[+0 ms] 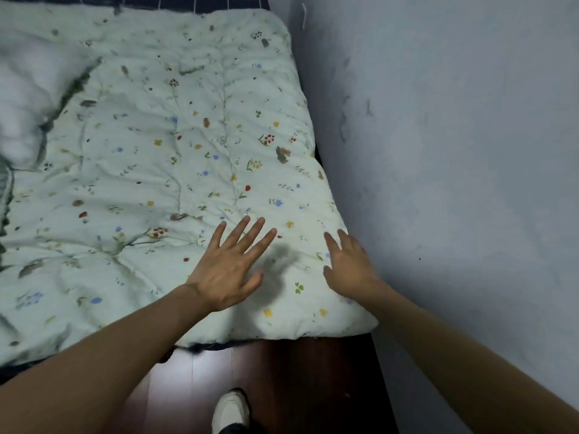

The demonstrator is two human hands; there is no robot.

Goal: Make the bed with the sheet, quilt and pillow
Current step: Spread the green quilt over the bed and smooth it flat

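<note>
The floral quilt (175, 170) lies spread over the bed, its near right corner by the wall (454, 151). The left hand (230, 264) rests flat on it with fingers spread; the right hand (347, 264) lies at the quilt's edge, fingers straight, partly hidden. A dark sheet (203, 346) peeks from underneath. At the left edge, blurred white bedding (28, 98) is cut off.

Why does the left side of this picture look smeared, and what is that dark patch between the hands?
Head view: the quilt blurs toward the left edge, likely motion or lens softness; the dark patch is the left hand's shadow on the fabric; the wide lens bends the wall.
</note>
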